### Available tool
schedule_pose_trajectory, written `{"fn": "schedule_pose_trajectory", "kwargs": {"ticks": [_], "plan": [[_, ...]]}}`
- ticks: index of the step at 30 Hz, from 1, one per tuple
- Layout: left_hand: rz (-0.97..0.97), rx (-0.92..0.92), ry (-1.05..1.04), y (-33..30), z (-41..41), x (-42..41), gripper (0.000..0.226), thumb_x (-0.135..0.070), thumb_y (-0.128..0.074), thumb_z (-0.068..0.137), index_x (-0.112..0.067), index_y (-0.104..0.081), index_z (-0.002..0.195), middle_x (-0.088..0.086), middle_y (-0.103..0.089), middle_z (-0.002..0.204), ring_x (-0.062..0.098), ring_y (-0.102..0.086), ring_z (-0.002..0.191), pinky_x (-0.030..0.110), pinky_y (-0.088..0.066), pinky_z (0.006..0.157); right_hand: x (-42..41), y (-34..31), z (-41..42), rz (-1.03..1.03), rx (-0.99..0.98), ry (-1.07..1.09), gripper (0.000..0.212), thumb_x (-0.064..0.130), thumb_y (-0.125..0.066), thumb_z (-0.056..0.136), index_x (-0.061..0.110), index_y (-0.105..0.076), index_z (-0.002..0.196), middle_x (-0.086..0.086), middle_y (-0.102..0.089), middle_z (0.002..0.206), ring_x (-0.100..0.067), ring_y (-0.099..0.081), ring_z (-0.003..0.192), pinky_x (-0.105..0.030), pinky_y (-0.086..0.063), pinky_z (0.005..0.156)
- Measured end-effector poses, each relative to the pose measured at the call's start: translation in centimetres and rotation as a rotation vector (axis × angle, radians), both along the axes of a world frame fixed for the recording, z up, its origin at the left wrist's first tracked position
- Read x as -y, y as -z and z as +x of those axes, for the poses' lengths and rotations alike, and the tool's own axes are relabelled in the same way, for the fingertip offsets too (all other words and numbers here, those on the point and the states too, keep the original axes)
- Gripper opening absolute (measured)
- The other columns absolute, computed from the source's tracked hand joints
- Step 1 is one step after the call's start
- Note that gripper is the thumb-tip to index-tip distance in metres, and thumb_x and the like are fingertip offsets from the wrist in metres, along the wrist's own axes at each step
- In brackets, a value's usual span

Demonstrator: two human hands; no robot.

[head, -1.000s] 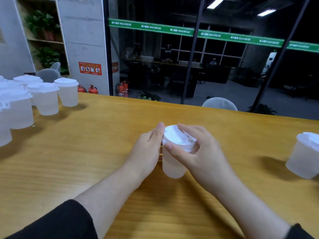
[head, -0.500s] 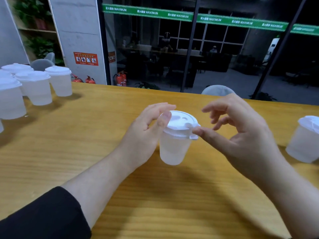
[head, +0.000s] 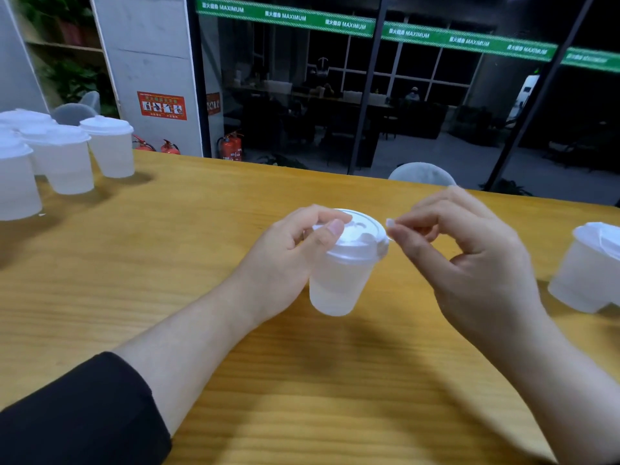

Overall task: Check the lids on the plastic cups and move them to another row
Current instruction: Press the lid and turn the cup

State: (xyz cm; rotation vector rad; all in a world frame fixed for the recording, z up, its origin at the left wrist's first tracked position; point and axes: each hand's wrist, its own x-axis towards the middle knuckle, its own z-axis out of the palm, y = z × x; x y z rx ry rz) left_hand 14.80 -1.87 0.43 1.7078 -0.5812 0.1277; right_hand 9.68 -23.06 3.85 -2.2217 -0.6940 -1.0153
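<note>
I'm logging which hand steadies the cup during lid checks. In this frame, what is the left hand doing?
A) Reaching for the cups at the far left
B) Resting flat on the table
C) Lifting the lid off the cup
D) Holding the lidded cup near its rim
D: the left hand curls round the cup just under its lid, thumb at the lid's edge, while the right hand pinches at the rim.

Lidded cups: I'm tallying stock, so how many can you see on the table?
6: one held in the left hand at centre; one at the right edge; four grouped far left. More may lie outside the frame.
</note>
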Motion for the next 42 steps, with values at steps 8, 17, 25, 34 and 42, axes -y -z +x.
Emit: {"fn": "schedule_pose_trajectory", "kwargs": {"ticks": [8,17,25,34,42], "plan": [[0.057,0.011,-0.014,-0.2,-0.1,0.1,0.04,-0.067,-0.052,0.088,-0.043,-0.072,0.113,0.0,-0.068,0.112,0.023,-0.061,0.103,0.027,-0.048,0.088,-0.7,0.4,0.5,-0.142,-0.013,0.099,0.021,0.028,-0.059,0.099,0.02,-0.077,0.102,0.008,-0.061,0.09,-0.019,-0.057,0.085,-0.031,-0.045,0.072],[0.053,0.009,-0.015,-0.3,-0.3,-0.1,0.046,-0.073,-0.052,0.084,-0.043,-0.071,0.115,-0.004,-0.068,0.107,0.021,-0.062,0.102,0.029,-0.049,0.088,-0.9,-1.3,-1.5,-0.484,-0.099,0.257,0.022,0.048,-0.048,0.1,0.033,-0.061,0.108,0.011,-0.055,0.097,-0.02,-0.05,0.084,-0.046,-0.049,0.067],[0.056,0.023,-0.027,-0.5,-0.5,0.0,0.042,-0.063,-0.055,0.091,-0.035,-0.072,0.117,-0.033,-0.054,0.073,-0.001,-0.048,0.074,0.009,-0.037,0.069,-1.7,-0.8,-1.7,-0.348,-0.088,0.278,0.032,0.051,-0.043,0.101,0.031,-0.069,0.102,0.011,-0.055,0.091,-0.019,-0.052,0.083,-0.042,-0.048,0.067],[-0.135,-0.076,-0.123,-0.2,-0.3,0.1,0.058,-0.078,-0.027,0.094,-0.045,-0.058,0.13,-0.013,-0.07,0.12,0.009,-0.065,0.116,0.044,-0.053,0.103,-3.3,-2.3,0.6,-0.143,-0.569,0.126,0.089,0.084,-0.055,0.072,0.045,-0.036,0.15,0.033,-0.041,0.139,0.013,-0.038,0.127,-0.022,-0.038,0.1],[-0.164,-0.453,-0.174,-0.3,-0.3,0.5,0.055,-0.06,-0.031,0.106,-0.022,-0.069,0.114,0.008,-0.078,0.1,0.024,-0.076,0.096,0.04,-0.059,0.093,-4.1,-1.4,1.5,-0.027,-0.511,0.16,0.073,0.065,-0.07,0.073,0.041,-0.052,0.139,0.026,-0.051,0.127,0.01,-0.046,0.109,-0.012,-0.039,0.084]]}}
